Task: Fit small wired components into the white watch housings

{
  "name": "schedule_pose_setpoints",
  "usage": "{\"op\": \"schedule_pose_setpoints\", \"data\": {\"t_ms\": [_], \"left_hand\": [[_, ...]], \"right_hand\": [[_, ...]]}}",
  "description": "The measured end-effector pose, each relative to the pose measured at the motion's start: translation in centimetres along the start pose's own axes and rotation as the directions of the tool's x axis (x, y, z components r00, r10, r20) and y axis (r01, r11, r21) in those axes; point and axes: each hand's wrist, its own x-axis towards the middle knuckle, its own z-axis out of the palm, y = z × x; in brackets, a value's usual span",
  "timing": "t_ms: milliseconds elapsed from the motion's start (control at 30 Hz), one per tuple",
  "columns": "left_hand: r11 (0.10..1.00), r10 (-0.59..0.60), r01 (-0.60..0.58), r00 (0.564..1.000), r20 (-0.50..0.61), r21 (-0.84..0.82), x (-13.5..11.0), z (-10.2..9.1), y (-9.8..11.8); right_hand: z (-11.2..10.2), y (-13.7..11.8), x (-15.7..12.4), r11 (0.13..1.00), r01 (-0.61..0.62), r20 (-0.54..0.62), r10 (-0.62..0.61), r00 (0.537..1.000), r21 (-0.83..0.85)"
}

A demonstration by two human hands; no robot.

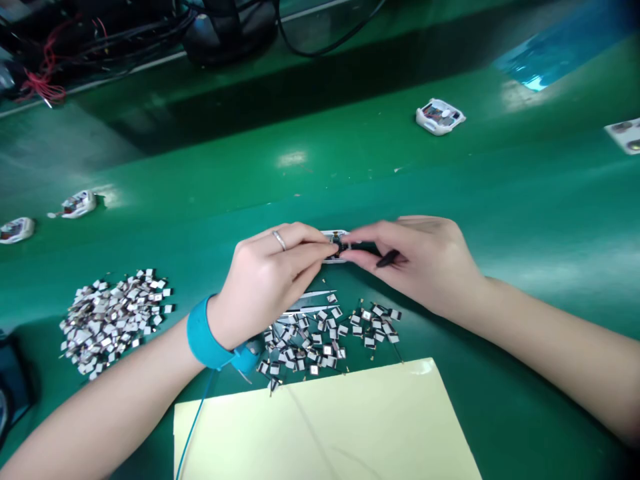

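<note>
Pinching a small white electronic module (334, 236) between left hand (265, 287) and right hand (417, 263) fingertips; black piece (387, 259) caught in right-hand fingers; tweezers (310, 301) and loose foil-backed components (305, 347) just below left hand.

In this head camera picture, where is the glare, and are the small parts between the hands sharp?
In the head view, glare lies on the green bench and the blue film; the wide lens seems to bend the bench edges; the small white device looks a little soft, partly hidden by the left hand and right hand.
</note>
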Motion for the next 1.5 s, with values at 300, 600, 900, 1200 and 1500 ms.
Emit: {"op": "schedule_pose_setpoints", "data": {"t_ms": [300, 600, 900, 1200, 1500], "left_hand": [[0.996, 0.057, -0.062, 0.995, 0.077, 0.062, 0.40, 0.87, -0.47], [0.974, 0.075, -0.108, 0.984, 0.164, 0.202, 0.26, 0.99, -0.25], [0.971, 0.067, -0.096, 0.989, 0.132, 0.221, 0.24, 1.05, -0.26], [0.960, 0.077, -0.124, 0.979, 0.189, 0.250, 0.19, 0.92, -0.14], [0.951, 0.085, -0.134, 0.980, 0.179, 0.280, 0.17, 0.84, -0.07]], "right_hand": [[0.38, 0.35, 0.10, 0.980, -0.195, 0.225, 0.197, 0.954, -0.029], [0.26, 0.31, 0.16, 0.977, -0.215, 0.221, 0.213, 0.952, -0.015], [0.21, 0.32, 0.13, 0.978, -0.211, 0.211, 0.208, 0.955, -0.009], [0.25, 0.29, 0.11, 0.976, -0.219, 0.217, 0.214, 0.952, 0.002], [0.17, 0.25, 0.18, 0.972, -0.235, 0.239, 0.230, 0.943, -0.010]]}}
